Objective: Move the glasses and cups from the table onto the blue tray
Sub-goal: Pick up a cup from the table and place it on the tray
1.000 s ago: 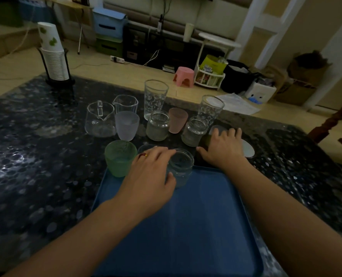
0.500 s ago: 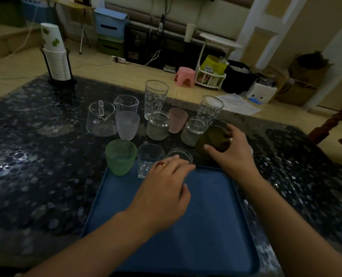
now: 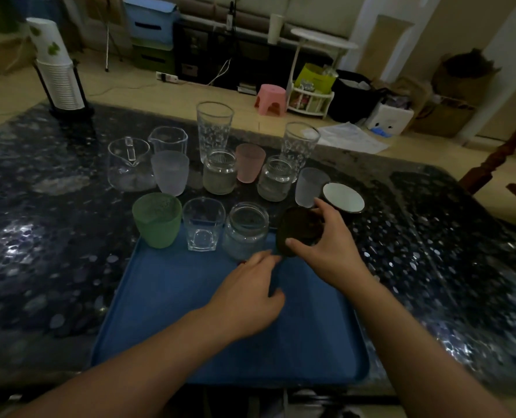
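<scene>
The blue tray (image 3: 172, 303) lies on the dark speckled table in front of me. Along its far edge stand a green cup (image 3: 157, 223), a square clear glass (image 3: 203, 223) and a small glass jar (image 3: 245, 230). My right hand (image 3: 323, 245) grips a dark brown cup (image 3: 297, 229), tilted, at the tray's far right corner. My left hand (image 3: 247, 294) hovers over the tray just behind the jar, fingers apart and holding nothing. Behind, on the table, stand two tall patterned glasses (image 3: 214, 128), a pink cup (image 3: 250, 162), frosted cups (image 3: 170, 171), two jars (image 3: 219, 171) and clear pitchers (image 3: 127, 162).
A dark bowl with a white inside (image 3: 343, 197) sits right of the frosted cup near my right hand. A stack of paper cups in a black holder (image 3: 59, 70) stands at the table's far left corner. A wooden chair (image 3: 500, 158) is at the right.
My left hand has let go of the small jar and pulled back over the tray. My right hand has lifted the dark brown cup and brought it toward the tray's far right corner.
</scene>
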